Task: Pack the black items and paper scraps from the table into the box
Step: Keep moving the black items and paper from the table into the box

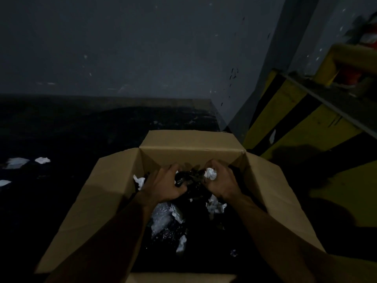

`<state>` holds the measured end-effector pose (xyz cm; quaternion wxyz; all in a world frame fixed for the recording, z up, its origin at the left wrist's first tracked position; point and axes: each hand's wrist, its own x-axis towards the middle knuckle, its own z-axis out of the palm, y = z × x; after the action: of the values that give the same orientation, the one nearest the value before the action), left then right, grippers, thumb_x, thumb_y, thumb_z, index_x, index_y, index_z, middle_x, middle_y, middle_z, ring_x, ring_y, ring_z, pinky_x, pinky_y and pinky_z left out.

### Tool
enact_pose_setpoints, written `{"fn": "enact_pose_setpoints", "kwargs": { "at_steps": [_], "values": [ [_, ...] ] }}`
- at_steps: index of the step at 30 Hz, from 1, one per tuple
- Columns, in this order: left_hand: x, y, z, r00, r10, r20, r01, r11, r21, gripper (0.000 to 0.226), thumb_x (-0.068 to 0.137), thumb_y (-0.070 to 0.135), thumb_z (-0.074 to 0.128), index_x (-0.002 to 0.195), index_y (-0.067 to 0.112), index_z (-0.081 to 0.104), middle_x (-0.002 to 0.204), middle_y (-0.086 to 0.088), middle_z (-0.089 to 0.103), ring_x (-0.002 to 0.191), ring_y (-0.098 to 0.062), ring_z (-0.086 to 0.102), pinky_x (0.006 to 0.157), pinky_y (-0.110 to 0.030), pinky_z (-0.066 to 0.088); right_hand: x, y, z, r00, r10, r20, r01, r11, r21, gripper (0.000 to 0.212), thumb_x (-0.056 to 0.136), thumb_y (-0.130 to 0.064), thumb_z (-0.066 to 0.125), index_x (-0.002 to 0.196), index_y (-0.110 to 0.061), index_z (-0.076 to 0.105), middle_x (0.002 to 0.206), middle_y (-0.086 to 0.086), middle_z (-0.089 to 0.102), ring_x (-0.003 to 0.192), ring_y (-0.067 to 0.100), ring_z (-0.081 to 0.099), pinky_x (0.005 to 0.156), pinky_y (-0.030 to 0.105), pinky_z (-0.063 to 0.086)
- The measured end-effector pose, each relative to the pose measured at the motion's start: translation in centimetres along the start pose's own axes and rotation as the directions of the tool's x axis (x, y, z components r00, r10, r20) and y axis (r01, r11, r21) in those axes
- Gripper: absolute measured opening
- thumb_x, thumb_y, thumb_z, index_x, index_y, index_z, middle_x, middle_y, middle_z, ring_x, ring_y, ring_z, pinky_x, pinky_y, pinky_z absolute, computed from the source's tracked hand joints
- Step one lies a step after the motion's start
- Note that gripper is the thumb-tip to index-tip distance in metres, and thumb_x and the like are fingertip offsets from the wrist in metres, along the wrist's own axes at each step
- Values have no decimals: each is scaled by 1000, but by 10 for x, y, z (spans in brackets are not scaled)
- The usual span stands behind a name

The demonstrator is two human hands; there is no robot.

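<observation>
We take the open brown cardboard box as our landmark; its four flaps are spread outward. It sits on a dark worktop that extends to its left and behind it. Inside the box we see a dark mass of black items mixed with crumpled white paper scraps and a piece of clear plastic wrap. Both hands are inside the box, near its far wall. Our left hand has its fingers closed on the black items. Our right hand has its fingers curled around a crumpled white paper ball. Left of the box, three loose white paper scraps lie on the worktop.
</observation>
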<state>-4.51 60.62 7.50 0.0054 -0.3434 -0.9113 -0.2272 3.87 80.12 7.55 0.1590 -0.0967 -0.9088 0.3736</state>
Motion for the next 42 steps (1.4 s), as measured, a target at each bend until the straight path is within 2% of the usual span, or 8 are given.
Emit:
{"fn": "enact_pose_setpoints", "kwargs": {
  "at_steps": [9, 13, 19, 23, 27, 31, 35, 42],
  "values": [
    [-17, 22, -24, 1000, 1, 9, -2, 997, 83, 75, 68, 76, 44, 132, 37, 46, 133, 1, 48, 119, -22, 50, 97, -41, 44, -19, -14, -25, 997, 43, 62, -40, 998, -37, 56, 65, -68, 69, 105, -30, 64, 114, -8, 61, 105, 13, 56, 92, 33, 48],
    [-29, 48, -49, 1000, -15, 5, 15, 1000, 8, 60, 76, 51, 47, 132, 29, 48, 130, -3, 53, 113, -24, 55, 93, -36, 46, -36, -28, -44, 999, 22, 33, -22, 1000, 5, 54, 63, -55, 75, 111, -35, 61, 122, -9, 57, 111, 15, 55, 95, 33, 46],
    [-59, 73, -72, 989, -36, -143, 40, 999, 24, 34, 90, 17, 53, 123, 10, 58, 115, -12, 66, 100, -28, 61, 84, -35, 49, -61, -47, -59, 999, -41, 4, 41, 995, -96, 16, 86, -28, 65, 93, -16, 72, 106, 2, 65, 97, 19, 59, 79, 20, 38],
    [-81, 80, -82, 984, -39, -176, 48, 998, 50, 32, 91, 19, 52, 122, 11, 58, 118, -9, 64, 104, -24, 60, 86, -30, 46, -74, -54, -55, 999, -52, 16, 53, 995, -90, 26, 82, -9, 53, 97, -20, 72, 111, 1, 65, 103, 19, 59, 89, 25, 46],
    [-103, 77, -92, 974, -47, -223, 64, 996, 68, 27, 91, 23, 54, 117, 15, 60, 115, -4, 62, 101, -21, 59, 78, -29, 45, -85, -76, -50, 998, -57, -42, 54, 995, -80, 22, 87, -20, 53, 103, -18, 67, 109, 3, 66, 97, 21, 62, 80, 26, 48],
    [-124, 64, -111, 956, -69, -284, 90, 994, 64, 28, 89, 27, 54, 114, 17, 60, 112, -5, 61, 100, -24, 59, 81, -36, 49, -89, -106, -40, 999, -52, -13, 52, 999, -1, 46, 76, -48, 34, 103, -26, 63, 106, 1, 66, 89, 21, 64, 79, 34, 53],
    [-155, 45, -140, 937, -81, -339, 122, 987, 102, 33, 91, 34, 52, 120, 16, 57, 117, -6, 57, 102, -25, 57, 83, -38, 49, -95, -144, -24, 993, -107, -50, 107, 994, 4, 20, 88, -35, 54, 102, -24, 63, 110, 1, 57, 96, 22, 58, 85, 31, 47],
    [-240, -17, -203, 915, -105, -389, 177, 972, 155, 33, 87, 39, 57, 111, 17, 56, 108, -5, 56, 96, -21, 55, 76, -33, 47, -115, -238, 51, 963, -260, -71, 263, 964, 30, 14, 86, -39, 60, 95, -28, 61, 104, -2, 56, 93, 16, 55, 80, 30, 46]
  ]
}}
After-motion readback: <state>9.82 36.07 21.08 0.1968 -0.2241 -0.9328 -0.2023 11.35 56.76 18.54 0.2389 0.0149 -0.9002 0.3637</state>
